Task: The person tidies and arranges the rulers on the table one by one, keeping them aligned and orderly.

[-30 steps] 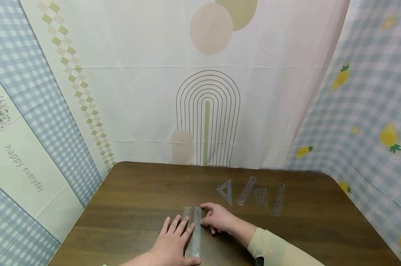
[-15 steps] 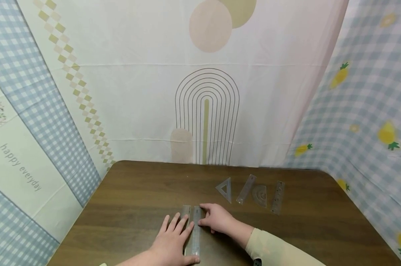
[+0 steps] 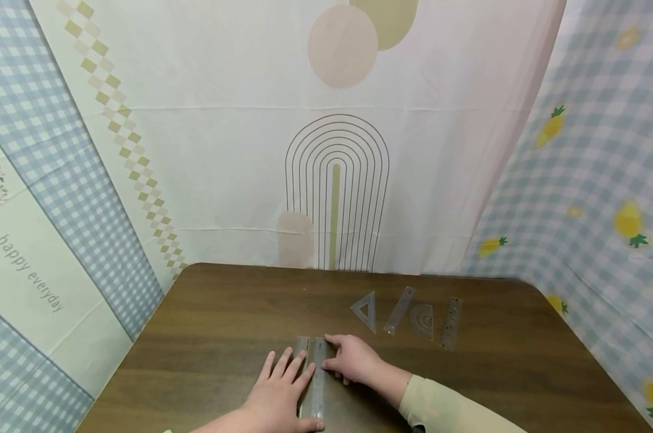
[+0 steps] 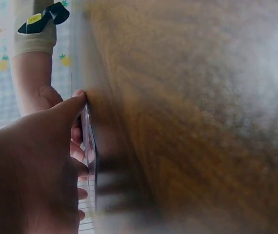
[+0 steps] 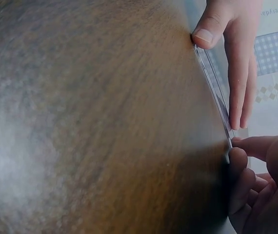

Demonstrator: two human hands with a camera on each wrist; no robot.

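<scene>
Two clear rulers lie side by side on the brown table, a narrow gap between them. Across the left ruler (image 3: 303, 344) spreads the left hand (image 3: 275, 394), fingers straight and apart, its thumb on the near end of the right ruler (image 3: 318, 385). The right hand (image 3: 353, 359) touches the far right edge of that right ruler with index finger and thumb, its other fingers curled under. In the right wrist view, the left thumb rests at one end of the ruler (image 5: 212, 83), and the right hand (image 5: 261, 180) is at the other end.
Farther back on the table (image 3: 223, 300), to the right, lie a clear set square (image 3: 371, 313), a short ruler (image 3: 400, 310), a protractor (image 3: 423, 322) and another short ruler (image 3: 452, 323). Patterned cloths hang behind the table and on both sides.
The right hand's thumb has shifted slightly left onto the right ruler's edge, and its lower fingers are tucked in more. The left hand and both rulers stay nearly in place.
</scene>
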